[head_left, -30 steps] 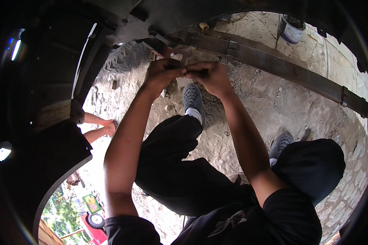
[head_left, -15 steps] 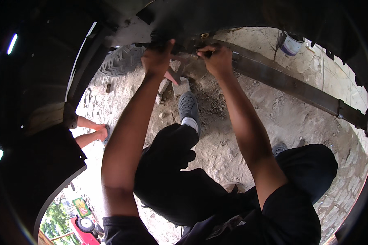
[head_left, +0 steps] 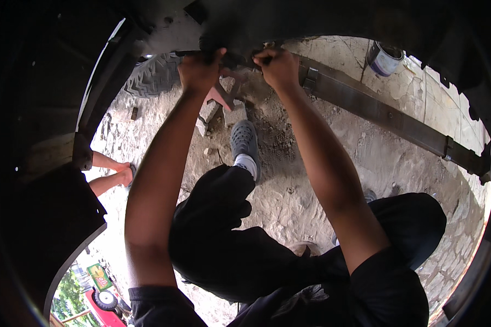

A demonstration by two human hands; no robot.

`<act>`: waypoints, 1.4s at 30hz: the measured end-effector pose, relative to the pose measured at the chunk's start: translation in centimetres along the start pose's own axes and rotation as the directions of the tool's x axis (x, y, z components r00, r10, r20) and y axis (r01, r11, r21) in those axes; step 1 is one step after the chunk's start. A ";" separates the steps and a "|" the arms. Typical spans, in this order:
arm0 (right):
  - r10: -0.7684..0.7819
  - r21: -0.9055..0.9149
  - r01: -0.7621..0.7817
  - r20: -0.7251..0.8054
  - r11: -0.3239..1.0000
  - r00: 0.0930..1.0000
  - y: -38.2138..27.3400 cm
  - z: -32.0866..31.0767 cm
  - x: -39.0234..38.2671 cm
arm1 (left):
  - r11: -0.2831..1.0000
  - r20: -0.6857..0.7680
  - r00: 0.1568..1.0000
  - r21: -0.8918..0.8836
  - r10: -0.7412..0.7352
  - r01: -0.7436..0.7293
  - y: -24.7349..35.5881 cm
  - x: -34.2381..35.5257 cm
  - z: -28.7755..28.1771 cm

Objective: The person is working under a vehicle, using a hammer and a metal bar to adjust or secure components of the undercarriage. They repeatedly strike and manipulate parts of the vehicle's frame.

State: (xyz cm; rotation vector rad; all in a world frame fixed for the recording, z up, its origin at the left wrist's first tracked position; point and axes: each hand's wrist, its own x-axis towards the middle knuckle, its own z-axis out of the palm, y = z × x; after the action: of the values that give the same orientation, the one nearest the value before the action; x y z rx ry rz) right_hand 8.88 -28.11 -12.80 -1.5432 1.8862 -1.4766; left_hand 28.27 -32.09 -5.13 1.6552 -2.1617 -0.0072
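Both my arms reach up to the dark underside of a vehicle (head_left: 300, 19). My left hand (head_left: 199, 73) is closed against a black part at the underside's lower edge. Its thumb points up, and its other fingers are mostly hidden. Close by on the right, my right hand (head_left: 281, 68) has its fingers curled and pinched together at the same dark area. Whatever lies between those fingers is too small and dark to make out. A long dark metal beam (head_left: 365, 103) runs from beside my right hand toward the far right.
Below my left hand, a reddish metal stand (head_left: 219, 97) rests by concrete blocks (head_left: 234, 113). A knobbly tyre (head_left: 153, 76) lies beyond to the left. At the upper right stands a paint can (head_left: 384, 59). Another person's feet (head_left: 126, 173) show at the left, above a red vehicle (head_left: 101, 310).
The whole view has shifted slightly, so the surroundings sit a little further left and up. Both hands stay at the same dark area under the vehicle, with little visible change in their grip.
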 end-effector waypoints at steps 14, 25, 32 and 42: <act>0.094 0.025 -0.097 0.077 0.995 0.993 1.0 -0.6 -2.5 | 0.988 0.126 0.987 -0.111 -0.097 0.111 -1.3 0.5 0.2; 0.053 0.031 -0.055 0.075 0.998 0.996 0.8 0.0 -1.9 | 0.982 0.008 0.982 0.000 0.189 -0.189 -2.7 0.7 0.3; 0.027 0.015 -0.028 0.055 0.999 0.998 1.3 0.1 0.0 | 0.968 0.281 0.953 -0.180 -0.117 0.172 0.6 2.0 -2.8; 0.045 0.094 -0.052 0.075 0.994 0.996 -0.6 0.5 0.1 | 0.459 0.423 0.892 -0.768 -0.161 0.447 0.9 1.6 -4.0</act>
State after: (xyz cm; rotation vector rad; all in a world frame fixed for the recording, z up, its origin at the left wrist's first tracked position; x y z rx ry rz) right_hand 9.53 -28.41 -12.48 -1.4770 1.7725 -1.4484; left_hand 28.44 -32.30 -0.73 1.3952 -1.4897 -1.3097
